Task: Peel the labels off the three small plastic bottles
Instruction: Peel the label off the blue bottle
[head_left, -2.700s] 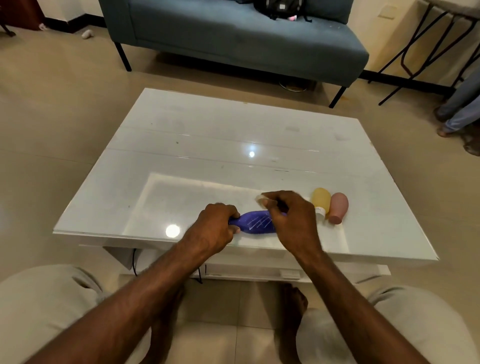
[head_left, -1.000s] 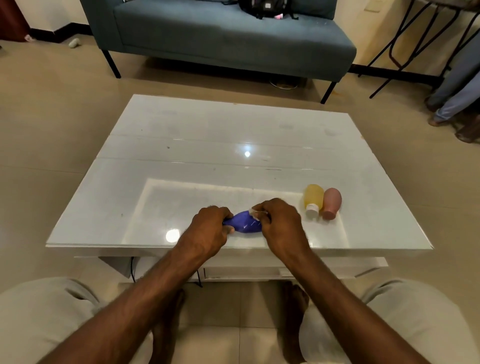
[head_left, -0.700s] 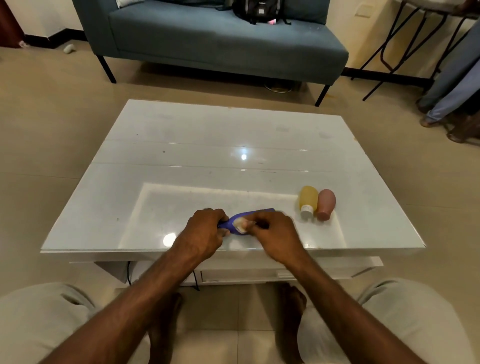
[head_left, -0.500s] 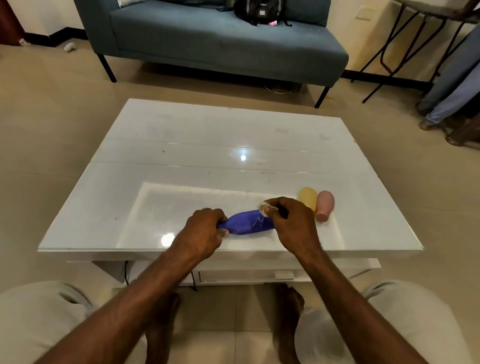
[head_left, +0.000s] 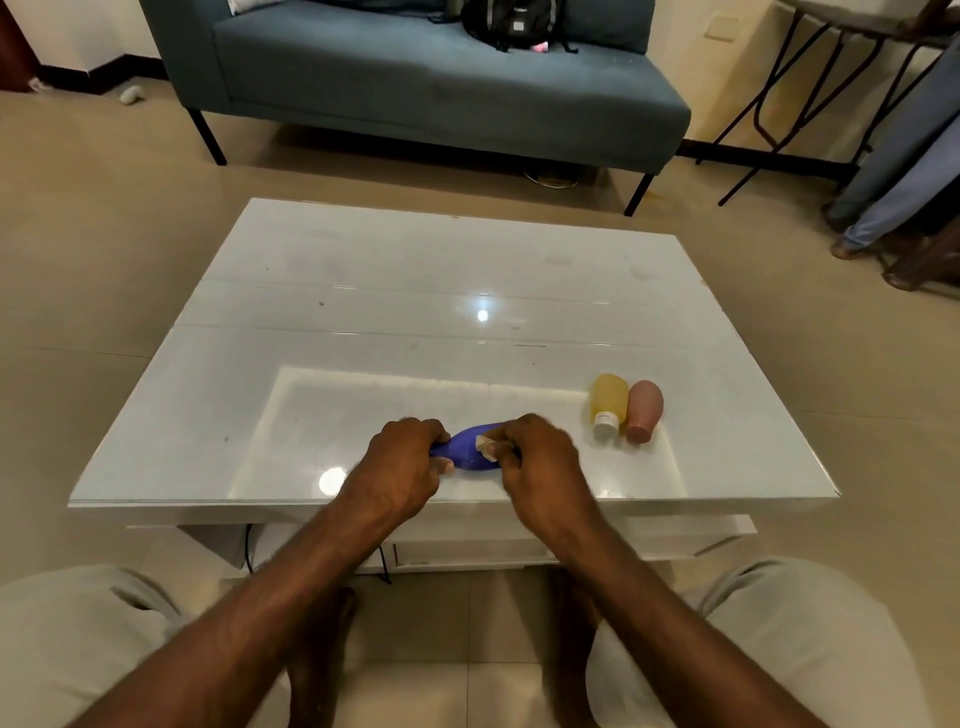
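While your left hand (head_left: 402, 460) clamps the purple bottle (head_left: 467, 451) at the worktop (head_left: 415, 322) front, your right hand (head_left: 543, 460) pinches its pale label (head_left: 485, 447), so this peel likely needs a slow, steady pull

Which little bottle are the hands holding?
The purple bottle: the left hand and right hand both grip it. The yellow bottle and pink bottle lie untouched beside each other.

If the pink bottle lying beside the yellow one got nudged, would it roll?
The pink bottle lies on its rounded side on the glossy table, so probably rolls easily. The yellow bottle beside it would likely block one way.
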